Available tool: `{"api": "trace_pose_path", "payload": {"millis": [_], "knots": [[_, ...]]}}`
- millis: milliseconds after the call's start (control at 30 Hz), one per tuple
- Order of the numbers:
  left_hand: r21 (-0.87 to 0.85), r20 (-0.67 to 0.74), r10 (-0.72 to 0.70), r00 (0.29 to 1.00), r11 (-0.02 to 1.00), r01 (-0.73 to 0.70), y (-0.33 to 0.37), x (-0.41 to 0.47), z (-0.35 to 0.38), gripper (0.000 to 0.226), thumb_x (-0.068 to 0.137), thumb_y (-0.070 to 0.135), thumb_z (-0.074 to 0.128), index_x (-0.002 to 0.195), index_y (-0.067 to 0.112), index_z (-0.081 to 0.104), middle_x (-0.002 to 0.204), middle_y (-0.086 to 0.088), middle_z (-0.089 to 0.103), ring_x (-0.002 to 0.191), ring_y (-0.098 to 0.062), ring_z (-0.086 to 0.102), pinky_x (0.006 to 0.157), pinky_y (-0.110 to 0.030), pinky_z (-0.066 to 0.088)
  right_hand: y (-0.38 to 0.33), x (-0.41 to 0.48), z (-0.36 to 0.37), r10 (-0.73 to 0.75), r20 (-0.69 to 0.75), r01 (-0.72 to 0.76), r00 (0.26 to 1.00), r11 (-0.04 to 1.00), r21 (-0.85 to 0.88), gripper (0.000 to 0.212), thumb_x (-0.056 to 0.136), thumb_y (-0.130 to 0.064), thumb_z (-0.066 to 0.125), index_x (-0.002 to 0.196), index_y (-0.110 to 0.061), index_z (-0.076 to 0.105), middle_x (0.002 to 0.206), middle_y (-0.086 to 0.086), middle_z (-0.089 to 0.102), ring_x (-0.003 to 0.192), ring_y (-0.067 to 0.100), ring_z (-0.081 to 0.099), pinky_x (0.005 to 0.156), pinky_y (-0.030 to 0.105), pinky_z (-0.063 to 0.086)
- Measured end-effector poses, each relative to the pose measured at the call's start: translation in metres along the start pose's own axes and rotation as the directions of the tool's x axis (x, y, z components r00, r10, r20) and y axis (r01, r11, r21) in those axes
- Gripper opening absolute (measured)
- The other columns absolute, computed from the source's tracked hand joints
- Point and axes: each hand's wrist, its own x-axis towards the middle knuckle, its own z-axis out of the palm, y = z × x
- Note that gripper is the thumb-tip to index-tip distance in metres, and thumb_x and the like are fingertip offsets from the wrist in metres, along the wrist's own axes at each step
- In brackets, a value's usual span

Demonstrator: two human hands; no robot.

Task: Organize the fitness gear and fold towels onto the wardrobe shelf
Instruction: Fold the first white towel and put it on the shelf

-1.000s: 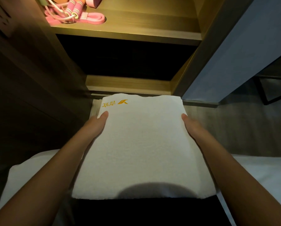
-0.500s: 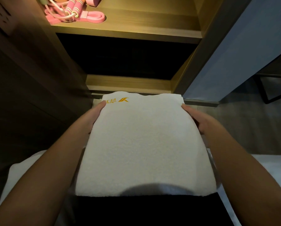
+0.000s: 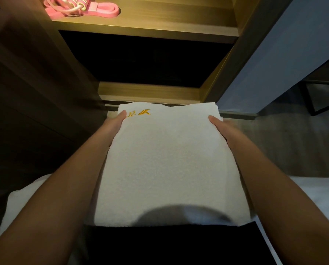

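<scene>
A folded white towel (image 3: pixel 167 163) with a gold embroidered logo at its far left corner is held flat in front of me. My left hand (image 3: pixel 114 127) grips its left edge, thumb on top beside the logo. On the other side my right hand (image 3: pixel 220 129) grips the right edge, thumb on top; the fingers of both hands are hidden under the cloth. The towel's far edge reaches the foot of the open wardrobe. Pink fitness gear, a skipping rope and a resistance band (image 3: pixel 87 8), lies on the lit wooden shelf (image 3: pixel 160 29) above.
Below the lit shelf is a dark compartment with a wooden base lip (image 3: pixel 150 92). A dark wardrobe side panel (image 3: pixel 35 92) stands at left, a grey door panel (image 3: pixel 284 54) at right. White bedding (image 3: pixel 303 197) lies under my arms.
The towel and both hands have moved forward toward the wardrobe. My thumbs have slid up to the towel's far corners, and the left thumb now covers part of the logo.
</scene>
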Motion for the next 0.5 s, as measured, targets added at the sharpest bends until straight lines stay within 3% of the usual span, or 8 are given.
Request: {"api": "trace_pose_path", "payload": {"millis": [100, 167, 267, 333, 400, 500], "knots": [[0.076, -0.157, 0.307, 0.939, 0.951, -0.299, -0.003, 0.000, 0.002, 0.038, 0.091, 0.040, 0.060, 0.117, 0.012, 0.059, 0.115, -0.006, 0.064, 0.084, -0.016, 0.057, 0.069, -0.027, 0.043, 0.000, -0.003, 0.006, -0.190, -0.165, 0.188, 0.968, 0.982, -0.030, 0.051, 0.093, -0.049, 0.056, 0.135, -0.021, 0.043, 0.132, 0.003, 0.055, 0.110, 0.023, 0.057, 0.089, 0.043, 0.048], [0.131, -0.169, 0.391, 0.905, 0.919, -0.373, -0.005, -0.009, 0.000, 0.040, 0.090, 0.038, 0.063, 0.120, 0.013, 0.057, 0.119, -0.005, 0.063, 0.090, -0.015, 0.056, 0.072, -0.026, 0.042, 0.004, -0.006, 0.006, -0.197, -0.161, 0.193, 0.967, 0.980, -0.040, 0.053, 0.094, -0.049, 0.052, 0.137, -0.022, 0.039, 0.134, 0.003, 0.052, 0.108, 0.020, 0.054, 0.088, 0.042, 0.047], [0.113, -0.043, 0.223, 0.974, 0.970, -0.217, -0.016, -0.019, -0.007, 0.047, 0.091, 0.046, 0.058, 0.124, 0.013, 0.055, 0.120, -0.006, 0.062, 0.086, -0.015, 0.059, 0.068, -0.029, 0.044, 0.009, -0.016, 0.000, -0.026, -0.069, 0.015, 0.997, 0.987, -0.157, 0.058, 0.094, -0.060, 0.044, 0.134, -0.019, 0.045, 0.116, 0.004, 0.055, 0.087, 0.018, 0.055, 0.075, 0.037, 0.043], [0.193, 0.064, 0.094, 0.994, 0.976, -0.105, -0.030, -0.030, -0.014, 0.054, 0.092, 0.055, 0.049, 0.120, 0.009, 0.057, 0.110, -0.008, 0.063, 0.082, -0.019, 0.059, 0.071, -0.033, 0.045, 0.018, -0.023, -0.006, 0.028, -0.030, -0.035, 0.999, 0.970, -0.239, 0.062, 0.093, -0.066, 0.037, 0.128, -0.017, 0.052, 0.104, 0.002, 0.056, 0.077, 0.017, 0.055, 0.073, 0.036, 0.041], [0.249, 0.065, 0.098, 0.993, 0.962, -0.111, -0.049, -0.039, -0.019, 0.055, 0.094, 0.057, 0.046, 0.118, 0.009, 0.058, 0.105, -0.008, 0.063, 0.078, -0.018, 0.057, 0.067, -0.032, 0.042, 0.033, -0.031, -0.008, -0.007, -0.029, -0.001, 1.000, 0.966, -0.257, 0.065, 0.093, -0.067, 0.035, 0.128, -0.015, 0.052, 0.110, 0.003, 0.058, 0.088, 0.021, 0.058, 0.079, 0.038, 0.043], [0.154, -0.009, 0.224, 0.975, 0.963, -0.220, -0.065, -0.050, -0.023, 0.049, 0.094, 0.052, 0.051, 0.116, 0.010, 0.060, 0.107, -0.008, 0.065, 0.077, -0.014, 0.058, 0.056, -0.027, 0.040, 0.039, -0.045, -0.008, -0.084, -0.075, 0.060, 0.994, 0.961, -0.272, 0.065, 0.096, -0.060, 0.036, 0.129, -0.008, 0.054, 0.122, 0.012, 0.060, 0.107, 0.030, 0.059, 0.092, 0.043, 0.047]]}}
